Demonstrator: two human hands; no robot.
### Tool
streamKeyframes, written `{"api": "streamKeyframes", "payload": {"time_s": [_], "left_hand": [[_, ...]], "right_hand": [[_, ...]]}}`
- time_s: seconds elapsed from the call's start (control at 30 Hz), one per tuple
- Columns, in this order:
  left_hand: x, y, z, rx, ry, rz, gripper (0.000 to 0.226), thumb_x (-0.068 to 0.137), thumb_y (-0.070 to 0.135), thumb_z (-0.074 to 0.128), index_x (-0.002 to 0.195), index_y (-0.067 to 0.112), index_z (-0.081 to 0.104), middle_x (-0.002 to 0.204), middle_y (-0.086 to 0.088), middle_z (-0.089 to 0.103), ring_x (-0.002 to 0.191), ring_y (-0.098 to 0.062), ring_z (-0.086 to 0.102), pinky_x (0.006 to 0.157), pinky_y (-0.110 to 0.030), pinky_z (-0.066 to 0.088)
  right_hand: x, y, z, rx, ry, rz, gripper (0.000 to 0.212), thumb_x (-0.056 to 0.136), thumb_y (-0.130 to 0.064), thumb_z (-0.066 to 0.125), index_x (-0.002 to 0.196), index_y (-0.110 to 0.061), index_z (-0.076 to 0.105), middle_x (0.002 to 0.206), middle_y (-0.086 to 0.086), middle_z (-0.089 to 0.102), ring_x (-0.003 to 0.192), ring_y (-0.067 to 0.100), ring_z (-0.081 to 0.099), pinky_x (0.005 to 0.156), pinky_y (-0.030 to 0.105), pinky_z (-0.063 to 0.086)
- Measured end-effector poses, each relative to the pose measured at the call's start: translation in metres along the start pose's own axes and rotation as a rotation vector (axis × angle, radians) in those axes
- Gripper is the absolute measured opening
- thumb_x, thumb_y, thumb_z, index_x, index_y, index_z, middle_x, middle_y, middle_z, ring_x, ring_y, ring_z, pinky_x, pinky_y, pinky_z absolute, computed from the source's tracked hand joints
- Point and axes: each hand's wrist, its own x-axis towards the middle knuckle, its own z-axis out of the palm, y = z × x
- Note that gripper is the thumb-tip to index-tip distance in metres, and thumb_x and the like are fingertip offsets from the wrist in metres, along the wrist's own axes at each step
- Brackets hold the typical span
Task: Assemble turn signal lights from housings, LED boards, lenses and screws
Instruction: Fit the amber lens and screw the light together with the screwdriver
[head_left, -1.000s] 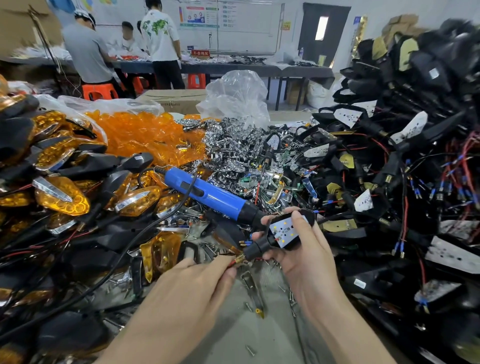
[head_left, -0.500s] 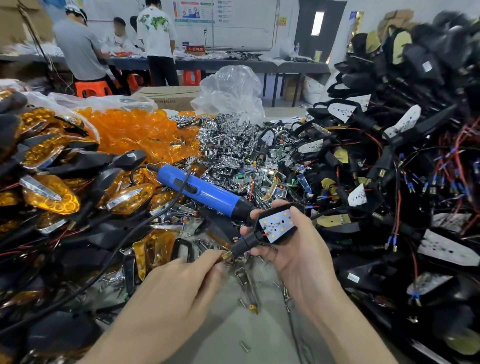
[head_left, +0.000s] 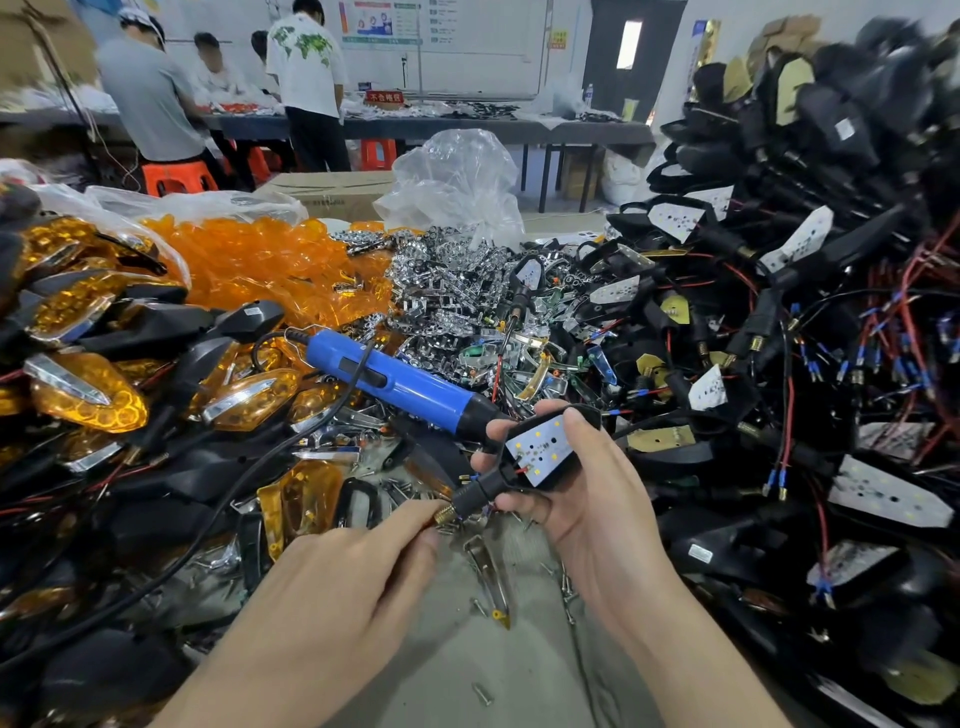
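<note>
Table (head_left: 467, 670): work is over the near-edge centre. Black housing pile (head_left: 779, 364) fills the right side, amber lens heap (head_left: 249, 260) sits far left. Blue electric screwdriver (head_left: 395, 382) lies just beyond the hands, long axis far-left to near-right, nose by the right hand (head_left: 587, 504). That hand's fingers are wrapped round the housing (head_left: 563, 467), LED board (head_left: 537, 446) face up. The housing's axis runs down-left. The left hand (head_left: 332, 597) pinches the brass tip (head_left: 443, 514) of its stem (head_left: 480, 491). My read: lens next, heap nearer the left hand. Loose screws (head_left: 480, 693) at the near edge.
</note>
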Motion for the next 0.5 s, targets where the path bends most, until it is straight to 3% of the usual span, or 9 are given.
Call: {"api": "streamKeyframes", "payload": {"time_s": [0.5], "left_hand": [[0.0001, 0.0009, -0.0043, 0.027, -0.018, -0.016, 0.018, 0.101, 0.042, 0.039, 0.108, 0.044, 0.056, 0.056, 0.014, 0.054, 0.047, -0.010, 0.052, 0.042, -0.015, 0.032]], "right_hand": [[-0.0020, -0.0021, 0.0029, 0.022, -0.014, 0.020, 0.020, 0.094, -0.034, 0.058, 0.097, -0.024, 0.075, 0.110, 0.026, 0.073, 0.088, 0.042, 0.075, 0.057, 0.032, 0.061]]}}
